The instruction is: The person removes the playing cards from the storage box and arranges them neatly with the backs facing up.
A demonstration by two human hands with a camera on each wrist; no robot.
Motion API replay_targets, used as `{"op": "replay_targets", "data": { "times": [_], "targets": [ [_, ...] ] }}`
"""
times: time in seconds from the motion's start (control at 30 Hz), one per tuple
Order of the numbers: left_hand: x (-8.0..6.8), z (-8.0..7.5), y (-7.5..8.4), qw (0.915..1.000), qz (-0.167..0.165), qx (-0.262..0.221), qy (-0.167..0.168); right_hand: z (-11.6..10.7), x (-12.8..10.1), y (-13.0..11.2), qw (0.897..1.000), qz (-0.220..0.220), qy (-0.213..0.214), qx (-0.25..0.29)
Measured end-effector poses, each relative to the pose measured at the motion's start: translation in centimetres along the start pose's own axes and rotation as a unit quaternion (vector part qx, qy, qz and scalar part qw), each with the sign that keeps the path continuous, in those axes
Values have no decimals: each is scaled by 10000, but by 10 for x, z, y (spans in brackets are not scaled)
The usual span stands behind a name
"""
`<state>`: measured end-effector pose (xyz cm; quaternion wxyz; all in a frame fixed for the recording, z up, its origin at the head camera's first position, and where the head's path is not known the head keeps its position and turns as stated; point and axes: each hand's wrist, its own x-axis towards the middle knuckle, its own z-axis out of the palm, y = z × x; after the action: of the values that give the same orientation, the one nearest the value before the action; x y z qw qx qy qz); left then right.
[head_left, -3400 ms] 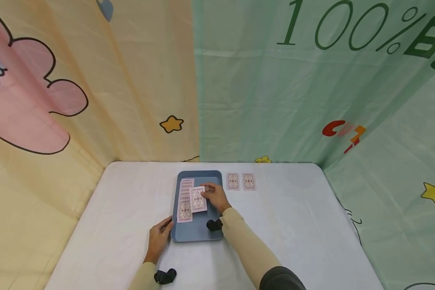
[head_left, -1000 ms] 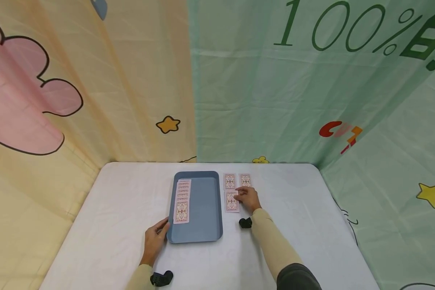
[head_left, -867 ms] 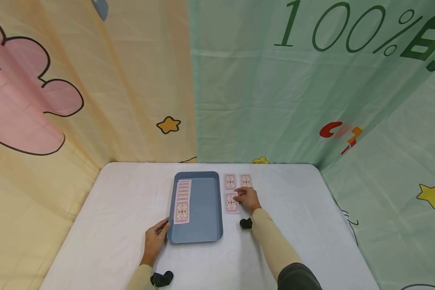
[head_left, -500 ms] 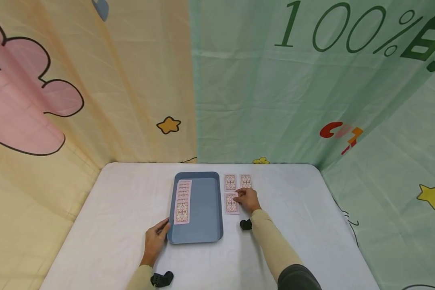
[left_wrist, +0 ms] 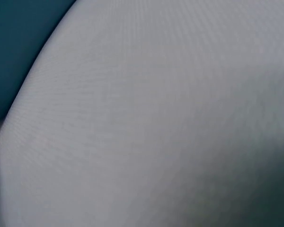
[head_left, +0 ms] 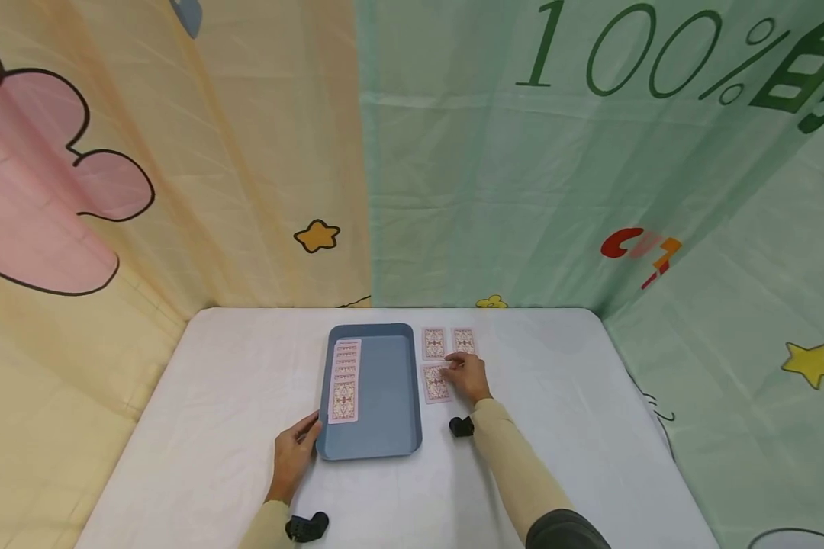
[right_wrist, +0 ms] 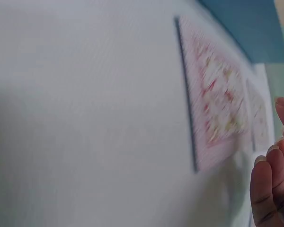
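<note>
A blue-grey tray [head_left: 384, 396] lies on the table. Along its left side runs a column of overlapping face-down playing cards. My left hand [head_left: 294, 457] rests against the tray's left edge with fingertips touching it. In the left wrist view only the tray's corner [left_wrist: 19, 52] and the white cloth show, not the hand. My right hand [head_left: 468, 375] is over the right side of a face-down playing card [head_left: 434, 385] just right of the tray. In the right wrist view its fingers [right_wrist: 262, 189] are beside that card [right_wrist: 222, 94], with nothing visible between thumb and fingers.
Two more face-down cards, one left [head_left: 433, 343] and one right [head_left: 463, 340], lie behind the right hand; the hand partly covers the right one. A white cloth [head_left: 542, 427] covers the table. Printed curtains [head_left: 487, 191] hang along the back and sides.
A card earlier held over the tray by my right hand now lies on the table to its right. In the last half second it has turned slightly. The left hand has stayed at the tray.
</note>
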<state>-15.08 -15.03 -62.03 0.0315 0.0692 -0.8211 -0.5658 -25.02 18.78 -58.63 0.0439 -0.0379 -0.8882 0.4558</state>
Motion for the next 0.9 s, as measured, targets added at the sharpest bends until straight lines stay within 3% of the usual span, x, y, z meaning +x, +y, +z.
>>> {"op": "replay_targets", "data": {
  "times": [0.13,0.5,0.9],
  "targets": [
    [-1,-2,0,10000,29,8,-49,5,-3,-15,9997,-72,-68,226],
    [1,-1,-3,9999,99,14,15,32,-12,-67,9921,-955,-615,529],
    [2,-1,-4,9999,110,70,111,74,-13,-94,9862,-1031,-1197,500]
  ]
}}
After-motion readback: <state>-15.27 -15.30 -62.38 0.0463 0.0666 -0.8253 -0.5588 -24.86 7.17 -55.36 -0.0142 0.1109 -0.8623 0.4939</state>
